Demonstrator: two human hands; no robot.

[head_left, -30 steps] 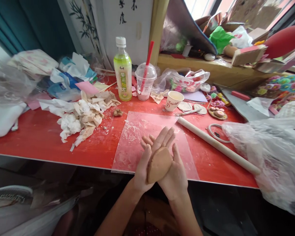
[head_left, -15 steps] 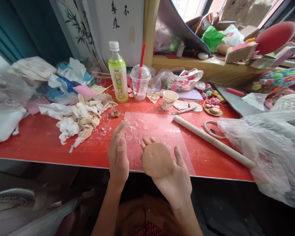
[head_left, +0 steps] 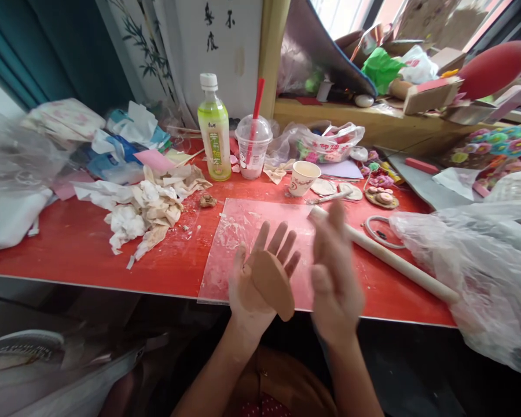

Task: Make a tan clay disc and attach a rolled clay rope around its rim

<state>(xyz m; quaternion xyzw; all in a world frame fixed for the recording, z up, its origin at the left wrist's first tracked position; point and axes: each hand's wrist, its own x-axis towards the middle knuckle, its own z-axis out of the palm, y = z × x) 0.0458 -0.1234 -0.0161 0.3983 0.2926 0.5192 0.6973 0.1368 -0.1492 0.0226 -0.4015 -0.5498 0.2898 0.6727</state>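
A flat round disc of brown clay [head_left: 272, 285] leans tilted on the palm of my left hand [head_left: 254, 289]. That hand is turned up, open, its fingers stretched and spread. To the right, apart from the disc, my right hand [head_left: 337, 278] is raised on edge with its fingers extended; they are smeared by motion but hold nothing visible. Below both hands lies a clear plastic sheet [head_left: 219, 255] marked with whitish clay residue, on the red tabletop [head_left: 165, 272].
A pale rolling rod [head_left: 391, 260] lies diagonally at the right, by a crumpled plastic bag [head_left: 473, 278]. Behind stand a paper cup [head_left: 303, 178], a lidded cup [head_left: 252, 153] with a red straw, and a green drink bottle [head_left: 214, 139]. Crumpled tissues [head_left: 147, 208] are at the left.
The clay disc has passed from my right palm to my left palm and now tilts. My left hand has turned palm up; my right hand has moved right and turned on edge.
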